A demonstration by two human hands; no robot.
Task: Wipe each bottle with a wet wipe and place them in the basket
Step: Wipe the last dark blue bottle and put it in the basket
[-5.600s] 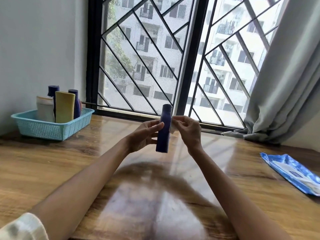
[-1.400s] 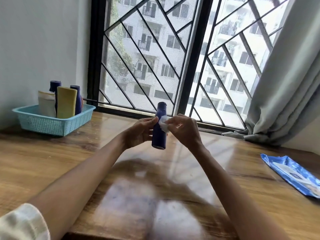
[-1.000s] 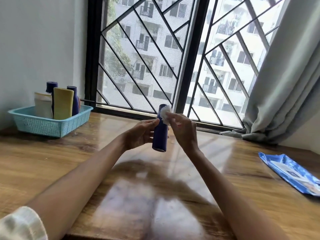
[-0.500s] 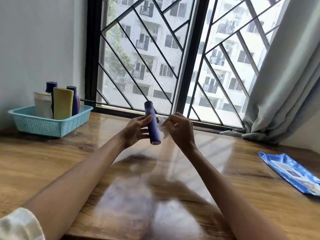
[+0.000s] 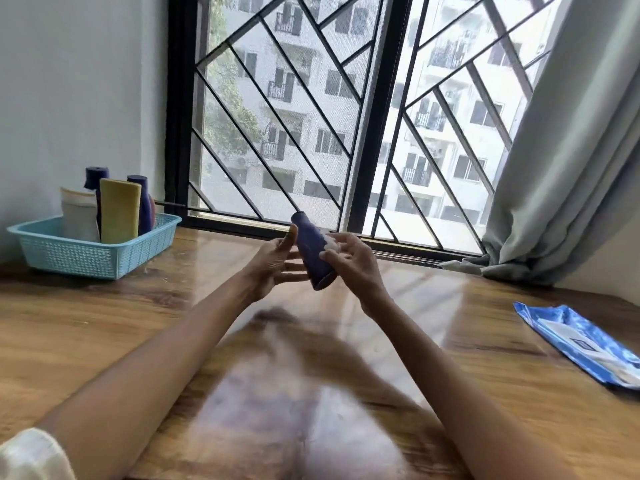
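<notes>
Bottle (image 5: 313, 251), dark blue, tilted; left fingers (image 5: 289, 242) hold it; right fingers (image 5: 329, 256) pinch wipe (image 5: 329, 241).

We see two bare forearms and two bare hands, the left hand (image 5: 273, 263) and the right hand (image 5: 351, 261), without rings, watch or bracelets. Below the glossy brown wooden table (image 5: 104, 323), a pale cream, faintly checked fabric sleeve (image 5: 33, 455) covers our left upper arm.
</notes>
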